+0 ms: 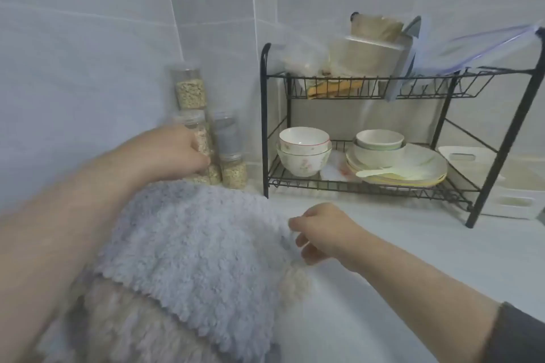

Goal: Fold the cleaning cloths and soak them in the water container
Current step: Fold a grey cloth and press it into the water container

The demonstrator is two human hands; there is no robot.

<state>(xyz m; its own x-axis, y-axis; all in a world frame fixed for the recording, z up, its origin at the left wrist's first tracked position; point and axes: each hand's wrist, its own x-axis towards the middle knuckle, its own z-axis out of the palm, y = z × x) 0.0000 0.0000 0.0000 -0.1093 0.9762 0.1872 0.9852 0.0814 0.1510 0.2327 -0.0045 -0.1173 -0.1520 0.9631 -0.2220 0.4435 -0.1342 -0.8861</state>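
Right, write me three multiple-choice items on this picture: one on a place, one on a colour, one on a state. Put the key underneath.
1. Where on the black rack do the stacked bowls stand?
A) top shelf
B) lower shelf
C) hung from its side

2. What colour is the top cloth?
A) grey-blue
B) red
C) green

3. What is the right hand doing?
A) lying flat on the counter
B) pinching the top cloth's edge
C) holding a spoon

Key:
1 B: the bowls sit on the bottom wire shelf, left of the plates.
2 A: its fluffy pile is pale grey-blue.
3 B: its curled fingers meet at the cloth's right edge.
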